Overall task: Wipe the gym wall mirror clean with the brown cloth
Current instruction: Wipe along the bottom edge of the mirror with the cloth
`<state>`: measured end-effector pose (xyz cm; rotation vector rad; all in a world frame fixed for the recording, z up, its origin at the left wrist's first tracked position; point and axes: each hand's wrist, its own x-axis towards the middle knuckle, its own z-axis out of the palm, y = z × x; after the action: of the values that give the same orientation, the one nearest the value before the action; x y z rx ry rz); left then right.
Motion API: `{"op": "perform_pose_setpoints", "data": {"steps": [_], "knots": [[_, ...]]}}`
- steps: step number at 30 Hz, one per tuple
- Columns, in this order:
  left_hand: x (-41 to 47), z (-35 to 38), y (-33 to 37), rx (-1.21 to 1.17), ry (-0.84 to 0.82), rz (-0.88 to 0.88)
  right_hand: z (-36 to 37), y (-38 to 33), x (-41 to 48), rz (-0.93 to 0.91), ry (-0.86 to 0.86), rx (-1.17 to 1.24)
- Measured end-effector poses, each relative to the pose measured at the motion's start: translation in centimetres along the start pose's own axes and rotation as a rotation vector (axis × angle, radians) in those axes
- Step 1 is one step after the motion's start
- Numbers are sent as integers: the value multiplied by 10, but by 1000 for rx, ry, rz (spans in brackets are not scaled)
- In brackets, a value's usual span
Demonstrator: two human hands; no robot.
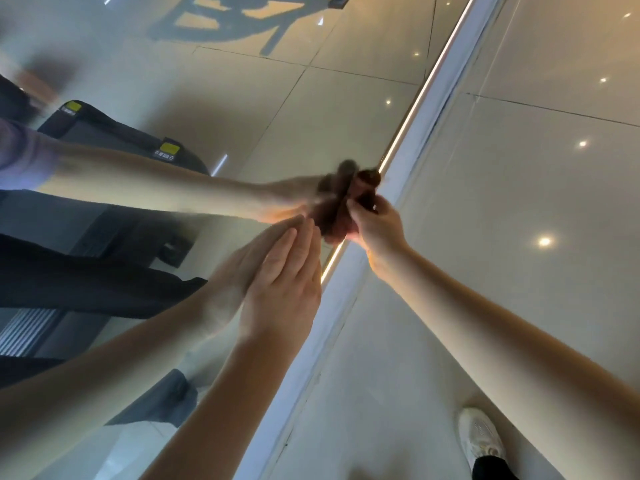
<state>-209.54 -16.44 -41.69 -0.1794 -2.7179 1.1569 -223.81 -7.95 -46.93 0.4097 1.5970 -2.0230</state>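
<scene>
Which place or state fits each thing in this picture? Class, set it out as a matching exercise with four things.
Things:
1. left hand
2. right hand
3. brown cloth
4. white shoe

Places or states:
A. on the tiled floor, lower right
B. flat, fingers straight, against the mirror
C. bunched up at the mirror's lit bottom edge
D. grips the cloth

Pairs: 1-B, 2-D, 3-C, 4-A

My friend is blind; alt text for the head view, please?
A right hand grips a brown cloth against the bottom edge of a wall mirror while the left hand presses flat on it. A white shoe stands on the tiled floor.
</scene>
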Motion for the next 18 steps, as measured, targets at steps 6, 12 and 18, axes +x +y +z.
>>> {"op": "perform_pose_setpoints", "data": {"steps": [6, 12, 18], "knots": [[10, 0, 2, 33, -14, 6, -1, 22, 12, -44, 68, -234], [26, 2, 1, -5, -68, -2, -6, 62, -15, 214, -69, -227], [32, 3, 5, -17, -99, 10, -9, -11, 31, -76, 6, -181]]}}
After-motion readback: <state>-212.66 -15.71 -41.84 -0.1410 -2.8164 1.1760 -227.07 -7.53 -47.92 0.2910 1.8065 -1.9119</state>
